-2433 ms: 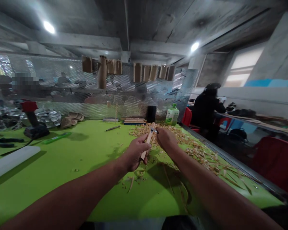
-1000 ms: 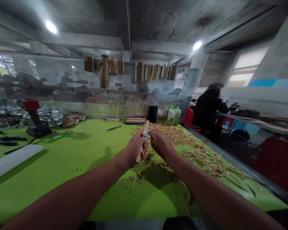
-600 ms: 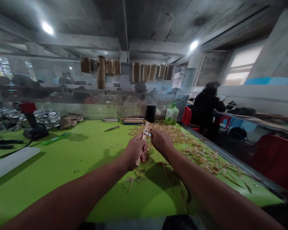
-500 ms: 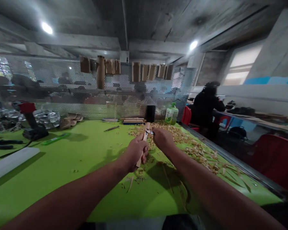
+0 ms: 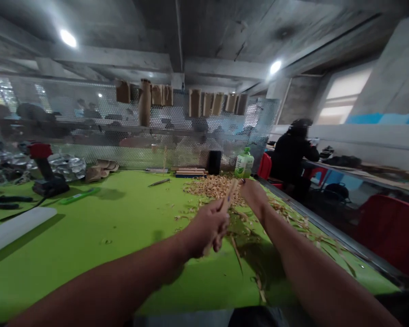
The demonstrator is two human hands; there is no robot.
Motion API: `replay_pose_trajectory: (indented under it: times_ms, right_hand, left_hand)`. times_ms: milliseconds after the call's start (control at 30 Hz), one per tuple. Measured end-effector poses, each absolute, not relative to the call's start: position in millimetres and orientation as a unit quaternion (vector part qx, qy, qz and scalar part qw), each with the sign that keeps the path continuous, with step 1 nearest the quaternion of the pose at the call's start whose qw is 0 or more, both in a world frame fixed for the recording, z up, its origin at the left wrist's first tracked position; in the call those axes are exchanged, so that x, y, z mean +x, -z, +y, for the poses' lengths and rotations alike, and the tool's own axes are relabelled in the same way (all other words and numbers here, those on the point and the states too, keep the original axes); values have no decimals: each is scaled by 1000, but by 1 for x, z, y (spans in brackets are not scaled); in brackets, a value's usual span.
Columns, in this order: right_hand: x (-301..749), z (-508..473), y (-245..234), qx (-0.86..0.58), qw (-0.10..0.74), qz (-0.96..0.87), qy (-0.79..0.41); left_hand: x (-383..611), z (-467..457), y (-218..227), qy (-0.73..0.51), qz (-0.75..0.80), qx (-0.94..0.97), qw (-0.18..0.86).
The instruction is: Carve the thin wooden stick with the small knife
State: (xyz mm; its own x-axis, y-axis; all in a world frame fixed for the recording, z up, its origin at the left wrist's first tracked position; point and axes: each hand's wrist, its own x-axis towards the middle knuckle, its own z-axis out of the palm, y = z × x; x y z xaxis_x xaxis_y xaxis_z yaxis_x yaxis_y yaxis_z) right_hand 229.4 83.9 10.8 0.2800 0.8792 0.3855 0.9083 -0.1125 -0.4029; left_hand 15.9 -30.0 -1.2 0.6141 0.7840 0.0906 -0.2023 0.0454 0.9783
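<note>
My left hand (image 5: 209,227) is wrapped round a flat strip of wood or bamboo (image 5: 229,195), which slants up and away to the right. Just past the strip's upper end, my right hand (image 5: 254,193) is closed on a small knife (image 5: 242,180). Only a bit of its metal shows; the handle is hidden in the fist. A heap of pale wood shavings (image 5: 211,187) lies on the green table top (image 5: 129,209) behind and around both hands, with longer curls below them.
At the left are a cordless drill (image 5: 44,168), pliers (image 5: 8,201), a green-handled tool (image 5: 80,195) and a white bar (image 5: 18,229). A green bottle (image 5: 244,163), a black phone-like slab (image 5: 214,162) and stacked strips (image 5: 190,172) stand at the back. A person (image 5: 293,152) sits beyond the right edge.
Both hands have moved right, the left also slightly nearer me. The knife has gone from against the strip's face to its upper end.
</note>
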Motion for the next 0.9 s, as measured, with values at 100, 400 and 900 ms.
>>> replay_pose_trajectory:
  times_ms: [100,400,900]
  right_hand:
    - [210,86,-9,-748,282,-600,45]
    - [157,57,-1,-659,226,-709,106]
    - [141,41,-5,-623,163,-755,121]
  left_hand:
    - [7,-11,2,-415,267,540,682]
    - [5,5,2,-466,268,540,648]
    - [7,6,0,-486,318,519,627]
